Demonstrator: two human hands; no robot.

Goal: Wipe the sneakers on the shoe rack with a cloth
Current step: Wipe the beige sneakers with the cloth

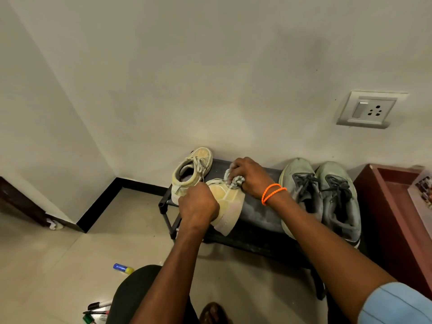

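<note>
Held sneaker (228,204): long axis runs from heel, nearest the camera, to toe, toward the wall; tilted over the shoe rack (259,213). Pale yellow-cream, scuffed.
Left hand (198,206): fingers curled round its heel end.
Right hand (247,176): fingers bunched on a grey cloth (236,181), pressed to the front of the shoe.
Matching sneaker (191,171) left; grey-green pair (322,197) right.

The left hand (198,205) covers the heel opening of the pale yellow sneaker (230,204), and its fingers are out of sight. Most of the cloth (236,181) is buried under the right hand (247,175). The markers (97,311) and the photo (424,190) are cut by the frame edges.
</note>
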